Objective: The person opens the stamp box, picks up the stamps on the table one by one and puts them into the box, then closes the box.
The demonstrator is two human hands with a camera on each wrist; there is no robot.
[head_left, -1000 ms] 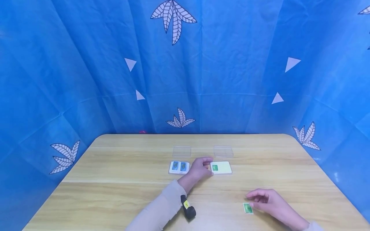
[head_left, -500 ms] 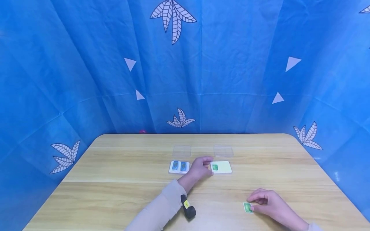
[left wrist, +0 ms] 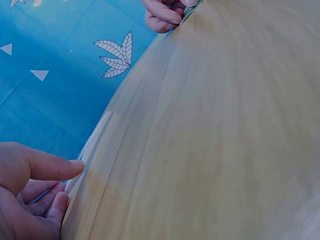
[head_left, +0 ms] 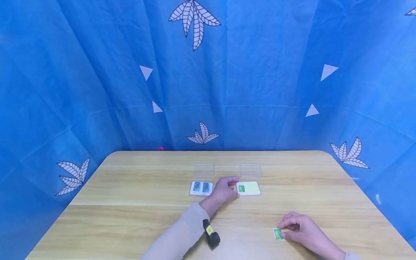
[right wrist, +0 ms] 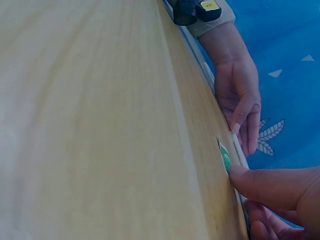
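Tabletop (head_left: 130,224) blue cards (head_left: 196,186), head-view only: left fingers (head_left: 231,179) grip a case (head_left: 252,188), right (head_left: 290,235) a card (head_left: 277,233).

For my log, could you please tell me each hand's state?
Left hand: holding the white tray by its left end.
Right hand: pinching the green card.

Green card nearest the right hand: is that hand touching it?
Touching. The right wrist view shows the right hand with its thumb tip on the green card.
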